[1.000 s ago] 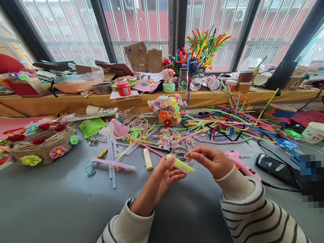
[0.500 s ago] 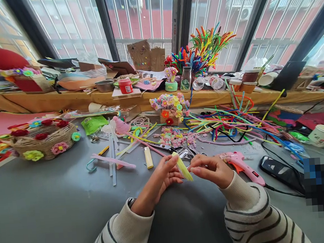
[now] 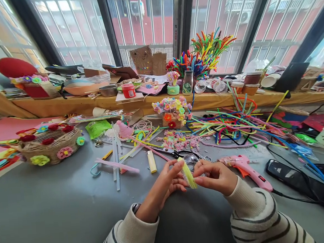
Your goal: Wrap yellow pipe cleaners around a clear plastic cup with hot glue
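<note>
A short, flat piece of pale yellow fuzzy pipe cleaner is held up between my hands, tilted down to the right. My left hand pinches its upper end between thumb and fingers. At its lower end, the thumb and fingertips of my right hand are closed on the yellow edge. Black-handled scissors lie just beyond my hands, and a clear plastic item beside them is partly covered by my fingers. The pink glue gun rests right of my right hand. A cream lighter lies to the left.
Clear glue sticks and a pink strip lie at left, near a woven basket with fuzzy flowers. Pipe cleaners and trimmed fluff spread behind. A phone and cable lie at right.
My right fingertips have come in against the lower end of the yellow piece. The whole view has shifted, so everything sits slightly lower and further right.
</note>
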`<state>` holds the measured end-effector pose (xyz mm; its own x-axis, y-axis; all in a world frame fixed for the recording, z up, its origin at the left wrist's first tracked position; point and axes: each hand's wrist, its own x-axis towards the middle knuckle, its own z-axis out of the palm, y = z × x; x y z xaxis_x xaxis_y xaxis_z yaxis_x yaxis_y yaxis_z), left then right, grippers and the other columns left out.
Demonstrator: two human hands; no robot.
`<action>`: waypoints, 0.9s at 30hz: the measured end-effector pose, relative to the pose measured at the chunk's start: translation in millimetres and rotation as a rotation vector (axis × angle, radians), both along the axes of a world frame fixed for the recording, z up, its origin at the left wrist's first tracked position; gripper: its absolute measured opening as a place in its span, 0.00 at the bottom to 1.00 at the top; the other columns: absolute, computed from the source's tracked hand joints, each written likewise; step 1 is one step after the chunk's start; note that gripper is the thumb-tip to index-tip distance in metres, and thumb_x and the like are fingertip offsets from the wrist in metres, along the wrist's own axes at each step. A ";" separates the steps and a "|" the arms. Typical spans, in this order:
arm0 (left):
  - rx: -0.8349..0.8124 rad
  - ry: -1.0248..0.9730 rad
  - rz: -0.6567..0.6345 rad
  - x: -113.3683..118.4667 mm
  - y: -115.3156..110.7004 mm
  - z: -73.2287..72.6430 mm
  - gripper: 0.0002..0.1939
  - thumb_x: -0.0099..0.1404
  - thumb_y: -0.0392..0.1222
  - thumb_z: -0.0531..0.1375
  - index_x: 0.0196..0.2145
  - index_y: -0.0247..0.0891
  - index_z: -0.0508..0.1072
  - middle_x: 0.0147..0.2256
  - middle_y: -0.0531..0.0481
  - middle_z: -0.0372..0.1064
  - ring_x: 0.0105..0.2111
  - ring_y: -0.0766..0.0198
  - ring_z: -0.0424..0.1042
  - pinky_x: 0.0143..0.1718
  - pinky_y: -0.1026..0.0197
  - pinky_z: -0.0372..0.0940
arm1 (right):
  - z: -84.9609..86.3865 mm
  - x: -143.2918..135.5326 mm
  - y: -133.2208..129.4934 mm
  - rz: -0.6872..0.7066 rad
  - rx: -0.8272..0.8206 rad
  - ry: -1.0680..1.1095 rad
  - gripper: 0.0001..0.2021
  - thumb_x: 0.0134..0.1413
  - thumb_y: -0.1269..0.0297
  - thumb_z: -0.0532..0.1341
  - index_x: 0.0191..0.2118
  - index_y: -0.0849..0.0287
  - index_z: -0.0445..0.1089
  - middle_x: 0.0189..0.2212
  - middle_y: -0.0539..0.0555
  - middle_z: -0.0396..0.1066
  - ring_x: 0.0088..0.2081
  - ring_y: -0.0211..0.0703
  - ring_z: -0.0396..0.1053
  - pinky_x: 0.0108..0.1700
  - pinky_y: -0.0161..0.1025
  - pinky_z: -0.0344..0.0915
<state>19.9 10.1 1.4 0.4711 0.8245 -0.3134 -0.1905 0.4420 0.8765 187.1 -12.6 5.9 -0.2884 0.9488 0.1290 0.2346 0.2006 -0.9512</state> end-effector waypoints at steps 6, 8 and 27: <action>0.004 -0.006 0.026 -0.2 -2.5 1.3 0.21 0.52 0.53 0.56 0.38 0.38 0.55 0.21 0.55 0.62 0.20 0.68 0.66 0.22 0.67 0.59 | -1.0 -1.7 -1.4 -0.039 0.015 0.000 0.15 0.37 0.51 0.62 0.25 0.59 0.73 0.25 0.52 0.62 0.28 0.38 0.59 0.28 0.36 0.54; 0.004 -0.001 0.030 0.2 -3.7 3.0 0.22 0.52 0.53 0.56 0.38 0.38 0.56 0.21 0.55 0.61 0.20 0.68 0.66 0.22 0.67 0.59 | -1.1 -2.5 -2.0 -0.040 0.023 0.007 0.14 0.37 0.51 0.62 0.25 0.59 0.73 0.25 0.52 0.61 0.28 0.38 0.58 0.27 0.36 0.54; -0.001 -0.002 0.036 0.7 -3.2 3.9 0.19 0.53 0.53 0.56 0.36 0.39 0.56 0.21 0.56 0.61 0.19 0.69 0.66 0.21 0.68 0.59 | 0.1 -2.2 -3.5 -0.034 0.016 -0.038 0.10 0.37 0.58 0.63 0.25 0.58 0.73 0.26 0.51 0.61 0.28 0.37 0.59 0.28 0.36 0.54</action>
